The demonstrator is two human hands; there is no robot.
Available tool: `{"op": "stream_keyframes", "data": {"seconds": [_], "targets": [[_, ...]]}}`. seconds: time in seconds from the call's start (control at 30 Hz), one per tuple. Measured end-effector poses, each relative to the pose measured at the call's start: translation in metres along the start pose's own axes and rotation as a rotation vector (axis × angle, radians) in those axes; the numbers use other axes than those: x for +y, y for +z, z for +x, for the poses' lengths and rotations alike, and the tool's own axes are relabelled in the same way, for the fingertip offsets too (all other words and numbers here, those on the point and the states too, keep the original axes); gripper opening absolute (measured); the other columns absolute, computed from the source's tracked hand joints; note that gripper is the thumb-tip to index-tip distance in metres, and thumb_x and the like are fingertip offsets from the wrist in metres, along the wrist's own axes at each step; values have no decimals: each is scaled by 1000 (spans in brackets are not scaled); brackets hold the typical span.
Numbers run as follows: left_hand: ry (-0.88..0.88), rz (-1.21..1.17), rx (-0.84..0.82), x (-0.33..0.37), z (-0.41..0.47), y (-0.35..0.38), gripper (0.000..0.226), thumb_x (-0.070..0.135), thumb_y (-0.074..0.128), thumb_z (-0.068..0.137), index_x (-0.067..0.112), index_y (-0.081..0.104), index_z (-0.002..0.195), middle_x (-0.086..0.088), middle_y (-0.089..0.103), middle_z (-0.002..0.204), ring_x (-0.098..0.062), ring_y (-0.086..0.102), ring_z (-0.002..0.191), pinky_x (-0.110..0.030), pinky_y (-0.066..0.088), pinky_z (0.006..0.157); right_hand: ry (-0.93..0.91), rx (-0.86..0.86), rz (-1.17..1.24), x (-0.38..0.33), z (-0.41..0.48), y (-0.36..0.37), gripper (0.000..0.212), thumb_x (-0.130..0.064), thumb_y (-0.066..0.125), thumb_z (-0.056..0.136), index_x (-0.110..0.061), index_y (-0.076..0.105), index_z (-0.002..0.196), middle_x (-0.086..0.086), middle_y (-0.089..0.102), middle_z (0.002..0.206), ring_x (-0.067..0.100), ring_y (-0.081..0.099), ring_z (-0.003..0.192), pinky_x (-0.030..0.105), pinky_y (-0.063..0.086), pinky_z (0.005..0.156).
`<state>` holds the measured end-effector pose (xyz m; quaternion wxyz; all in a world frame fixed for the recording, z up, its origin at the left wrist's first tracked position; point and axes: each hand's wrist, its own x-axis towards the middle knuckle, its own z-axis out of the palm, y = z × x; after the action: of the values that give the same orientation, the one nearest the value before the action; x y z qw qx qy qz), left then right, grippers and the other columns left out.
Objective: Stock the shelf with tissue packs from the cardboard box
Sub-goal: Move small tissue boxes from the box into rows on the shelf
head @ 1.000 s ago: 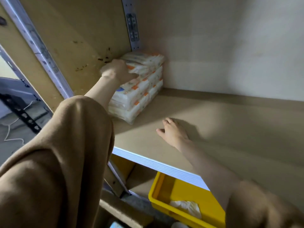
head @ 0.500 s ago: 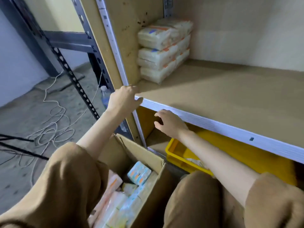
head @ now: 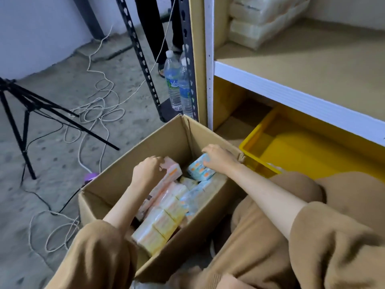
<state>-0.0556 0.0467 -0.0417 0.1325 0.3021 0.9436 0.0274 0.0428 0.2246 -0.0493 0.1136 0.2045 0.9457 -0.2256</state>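
Plastic-wrapped tissue packs in cardboard box [head: 145, 147]: likely light, soft, slippery; left hand [head: 149, 171] grip curls on pink pack [head: 169, 172], right hand [head: 218, 157] on blue pack [head: 200, 170]; pinch short ends.

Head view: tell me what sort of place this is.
Probably a storeroom or stockroom: a metal-framed shelf holds stacked tissue packs, an open cardboard box sits on the bare concrete floor, and loose cable trails beside a tripod.

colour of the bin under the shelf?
Yellow bin, seen in the head view, the only one.
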Motion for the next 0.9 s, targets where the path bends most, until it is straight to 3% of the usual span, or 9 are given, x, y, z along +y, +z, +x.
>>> {"op": "stream_keyframes", "data": {"seconds": [0.13,0.4,0.63,0.7,0.8,0.9], "targets": [[-91,-37,-24,-29,3,27,35,17,52,88,17,58,123,-4,59,126,-29,56,115,-36,48,85,47,-22,1,-1,16,18,42,-20,50,92,-4,48,130,13,48,137,30,45,126,40,41,100],[-278,-235,-103,-69,27,81,30,20,50,91,0,55,113,-17,56,116,-38,55,110,-42,46,87,285,18,244,9,65,51,47,-27,53,92,0,46,130,19,47,136,33,44,126,37,39,101],[-378,-277,-117,-83,38,116,34,17,38,97,-6,49,120,-28,53,123,-39,53,113,-43,43,95,300,-120,236,16,94,72,57,-34,47,95,2,36,138,21,38,144,34,36,134,40,32,111],[-363,-275,-96,-82,41,121,34,17,40,96,-3,48,123,-26,50,125,-39,51,116,-44,43,95,323,-114,240,18,101,77,58,-41,43,95,4,44,132,24,45,137,36,41,129,39,35,105],[-417,-244,-96,-81,49,122,37,23,37,97,-2,49,122,-26,52,123,-41,52,115,-43,43,95,371,-46,230,15,106,79,60,-47,41,94,8,61,107,26,61,117,37,56,111,38,46,87],[-406,-248,-108,-85,57,120,39,26,38,98,-5,54,114,-28,53,122,-39,49,117,-40,40,95,447,-55,263,11,110,81,53,-42,62,85,5,61,108,23,63,117,37,58,111,38,48,88]]}}
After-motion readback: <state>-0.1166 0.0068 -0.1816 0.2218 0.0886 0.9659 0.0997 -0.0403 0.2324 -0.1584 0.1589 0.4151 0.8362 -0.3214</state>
